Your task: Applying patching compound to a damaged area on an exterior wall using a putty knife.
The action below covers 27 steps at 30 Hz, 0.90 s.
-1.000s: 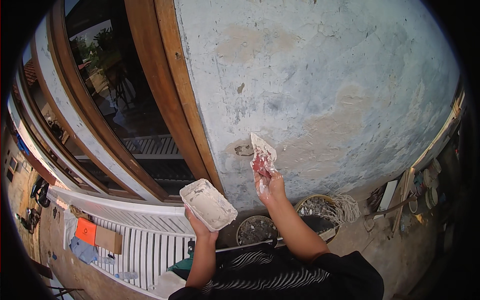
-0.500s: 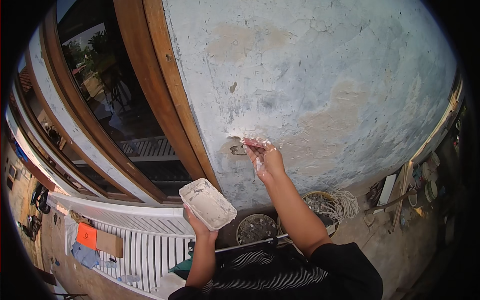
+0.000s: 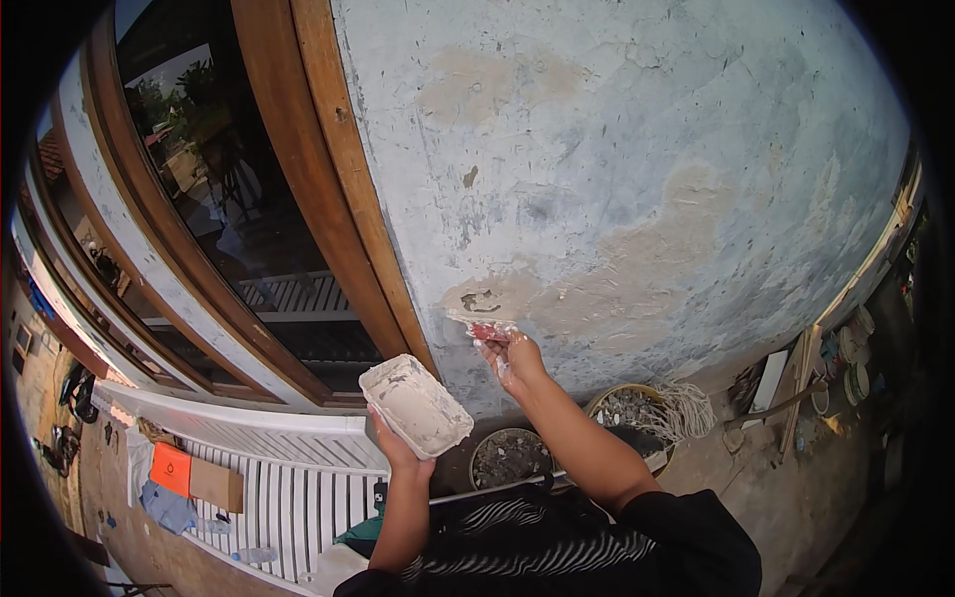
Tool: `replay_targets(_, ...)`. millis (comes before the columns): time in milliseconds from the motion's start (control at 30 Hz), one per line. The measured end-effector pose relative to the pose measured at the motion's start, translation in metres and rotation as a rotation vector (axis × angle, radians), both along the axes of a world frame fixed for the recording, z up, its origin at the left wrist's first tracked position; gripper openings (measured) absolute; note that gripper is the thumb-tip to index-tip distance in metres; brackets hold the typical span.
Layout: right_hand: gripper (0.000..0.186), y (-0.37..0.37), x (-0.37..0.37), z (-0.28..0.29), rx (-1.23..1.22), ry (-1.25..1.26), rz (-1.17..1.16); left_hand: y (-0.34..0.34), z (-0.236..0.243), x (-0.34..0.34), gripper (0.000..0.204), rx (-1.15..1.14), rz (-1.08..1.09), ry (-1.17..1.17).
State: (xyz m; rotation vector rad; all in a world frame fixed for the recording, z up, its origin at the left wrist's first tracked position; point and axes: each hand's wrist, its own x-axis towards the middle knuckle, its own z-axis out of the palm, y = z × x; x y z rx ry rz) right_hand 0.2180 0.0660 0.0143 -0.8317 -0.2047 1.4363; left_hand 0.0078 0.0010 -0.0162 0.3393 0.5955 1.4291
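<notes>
My left hand (image 3: 398, 446) holds a white rectangular tub (image 3: 448, 441) from below, its fingers along the side. Off-white putty (image 3: 410, 396) coats the tub's inside. In my right hand (image 3: 517, 364) is a small red putty scraper (image 3: 487, 331), smeared with white putty and held against the wall or very near it. White smears also cover the fingers. Just above the scraper, the pale blue, worn wall (image 3: 557, 179) has a small chipped hole (image 3: 479, 299) within a beige patch. Larger beige patches (image 3: 647, 259) spread to the right and higher up.
A wood-framed window (image 3: 328, 199) stands left of the wall. Below it is a white slatted bench (image 3: 298, 497) with an orange box (image 3: 171, 469) and a plastic bottle (image 3: 256, 554). Buckets of rubble (image 3: 510, 458) and a bundle of pale rope (image 3: 686, 410) sit at the wall's foot.
My right hand has moved down and slightly left with the scraper, from beside the chipped hole to below it, uncovering the hole. My left hand and the tub have barely moved.
</notes>
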Motion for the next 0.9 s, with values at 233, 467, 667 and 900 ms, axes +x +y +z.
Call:
replay_targets(233,0.028,0.0,0.036,0.075,0.281,0.176,-0.25,0.0,-0.001,-0.009,0.065,0.007,0.037,0.016)
replay_targets(467,0.029,-0.043,0.018,0.037,0.148,0.112,-0.152,-0.002,-0.002,-0.01,0.065,-0.024,0.027,-0.025)
replay_targets(667,0.029,0.006,-0.007,-0.025,-0.033,0.121,-0.047,0.001,-0.004,-0.006,0.065,-0.017,0.014,0.013)
replay_targets(900,0.028,0.013,0.048,0.027,0.19,0.261,-0.192,-0.001,-0.004,-0.01,0.063,0.014,0.026,-0.027)
